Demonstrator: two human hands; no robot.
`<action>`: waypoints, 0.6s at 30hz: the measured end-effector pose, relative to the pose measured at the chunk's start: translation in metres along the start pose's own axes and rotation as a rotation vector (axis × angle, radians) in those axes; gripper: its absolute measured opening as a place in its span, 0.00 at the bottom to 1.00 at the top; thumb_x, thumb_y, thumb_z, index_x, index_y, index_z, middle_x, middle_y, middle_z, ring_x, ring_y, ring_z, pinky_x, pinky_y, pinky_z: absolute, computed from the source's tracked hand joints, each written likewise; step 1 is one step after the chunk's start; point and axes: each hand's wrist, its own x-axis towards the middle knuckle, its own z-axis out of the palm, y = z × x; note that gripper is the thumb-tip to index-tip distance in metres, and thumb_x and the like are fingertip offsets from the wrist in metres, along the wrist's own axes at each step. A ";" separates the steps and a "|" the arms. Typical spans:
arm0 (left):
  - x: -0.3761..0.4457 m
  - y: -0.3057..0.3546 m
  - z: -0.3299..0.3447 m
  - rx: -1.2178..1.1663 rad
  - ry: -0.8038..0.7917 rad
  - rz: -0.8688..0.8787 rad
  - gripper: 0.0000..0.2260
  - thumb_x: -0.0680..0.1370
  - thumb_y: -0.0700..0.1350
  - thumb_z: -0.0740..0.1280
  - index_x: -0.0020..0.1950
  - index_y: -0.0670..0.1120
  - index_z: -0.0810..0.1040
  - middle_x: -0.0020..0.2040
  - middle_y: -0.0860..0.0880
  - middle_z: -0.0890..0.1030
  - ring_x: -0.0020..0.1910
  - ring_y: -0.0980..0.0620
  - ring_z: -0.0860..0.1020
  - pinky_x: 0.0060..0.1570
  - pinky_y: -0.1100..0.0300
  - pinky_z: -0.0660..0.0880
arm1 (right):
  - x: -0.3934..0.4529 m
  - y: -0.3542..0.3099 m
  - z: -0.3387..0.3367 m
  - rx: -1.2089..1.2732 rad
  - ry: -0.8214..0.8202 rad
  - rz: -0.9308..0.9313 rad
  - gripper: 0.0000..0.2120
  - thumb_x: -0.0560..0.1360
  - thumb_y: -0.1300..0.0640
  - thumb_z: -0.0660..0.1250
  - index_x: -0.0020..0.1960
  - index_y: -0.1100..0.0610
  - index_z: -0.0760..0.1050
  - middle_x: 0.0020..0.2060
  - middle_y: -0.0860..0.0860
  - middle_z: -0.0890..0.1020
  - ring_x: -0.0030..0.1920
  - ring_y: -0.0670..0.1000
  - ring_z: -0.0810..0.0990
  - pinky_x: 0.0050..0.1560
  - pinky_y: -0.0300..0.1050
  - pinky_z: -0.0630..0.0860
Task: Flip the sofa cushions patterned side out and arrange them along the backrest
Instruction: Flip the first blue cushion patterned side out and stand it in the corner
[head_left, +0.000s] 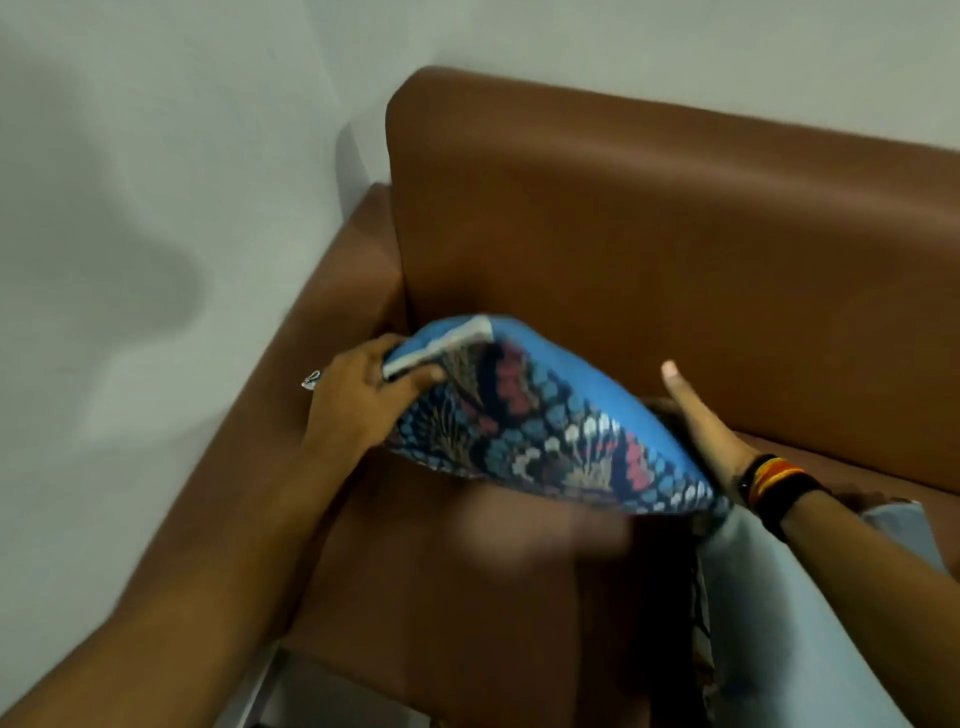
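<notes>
Left hand has its fingers clamped on the left corner of the square cushion with the multicoloured scale-and-fan pattern on one face and plain blue fabric on the other. Thumb side wraps over the pale zip edge; the rest of the hand is under the patterned face.

The cushion is held in the air between the two hands, above the brown leatherette sofa seat. Long axis runs from the left fingers down and rightward to the right wrist. Patterned face is turned toward the camera and slightly down; the blue face points away, toward the brown padded backrest just beyond both sets of fingers.

Right hand sits flat against the right edge, fingers straight and spread, not curled. It props the cushion, no pinch. Striped wristbands on that wrist.

Judgement: flip looks nearly done. What's left is to stand it up against the backrest with the blue face to the leather. The left hand carries the load, so it should steer; the right only guides.

A pale blue-grey cushion, plain side up, lies below the right forearm, still to do. Frame is motion-blurred; fine detail unclear.
</notes>
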 end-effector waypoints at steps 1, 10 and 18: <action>0.012 -0.002 0.001 -0.008 0.022 -0.076 0.34 0.71 0.77 0.64 0.57 0.51 0.86 0.50 0.47 0.90 0.51 0.45 0.87 0.50 0.45 0.82 | -0.002 -0.001 -0.004 0.001 0.029 -0.082 0.47 0.61 0.13 0.63 0.65 0.45 0.84 0.63 0.50 0.89 0.66 0.55 0.87 0.77 0.63 0.75; 0.065 0.045 0.010 0.004 -0.058 -0.285 0.53 0.59 0.90 0.47 0.62 0.54 0.86 0.58 0.46 0.88 0.58 0.40 0.85 0.65 0.40 0.79 | -0.010 -0.020 -0.010 -0.203 0.397 -0.443 0.44 0.51 0.23 0.81 0.63 0.41 0.84 0.53 0.40 0.91 0.54 0.44 0.90 0.57 0.52 0.88; 0.106 0.077 0.037 -0.008 -0.230 -0.099 0.47 0.68 0.84 0.57 0.77 0.56 0.73 0.72 0.50 0.82 0.69 0.42 0.80 0.67 0.44 0.76 | 0.015 -0.030 -0.031 -0.064 0.428 -0.315 0.38 0.52 0.28 0.85 0.55 0.49 0.88 0.52 0.51 0.92 0.56 0.57 0.91 0.63 0.64 0.85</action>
